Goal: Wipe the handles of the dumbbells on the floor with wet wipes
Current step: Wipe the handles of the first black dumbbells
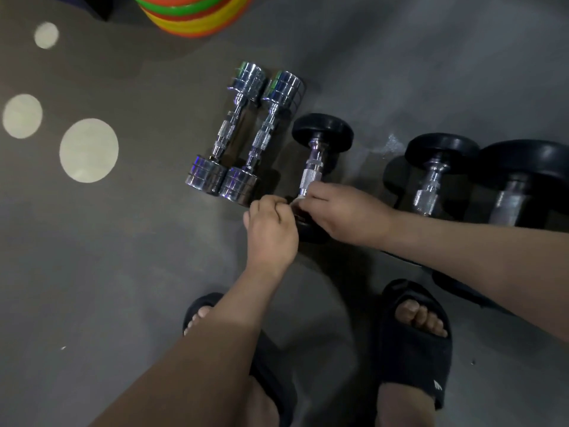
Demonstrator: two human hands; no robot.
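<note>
Five dumbbells lie on the grey floor. Two chrome dumbbells (226, 134) (263, 140) lie side by side on the left. To their right is a black rubber-headed dumbbell (321, 131) with a knurled steel handle (311, 177). My right hand (345, 214) wraps the near end of that handle, with a sliver of white wet wipe (300, 199) showing under its fingers. My left hand (271, 226) has its fingers curled at the dumbbell's near black head, which is mostly hidden; I cannot make out what they hold. Two more black dumbbells (437, 171) (523, 180) lie further right.
A stack of coloured plastic cones or rings (191, 13) stands at the top. Pale round light spots (89, 151) mark the floor on the left. My feet in black slides (415, 340) stand just behind the hands. Open floor spreads to the left.
</note>
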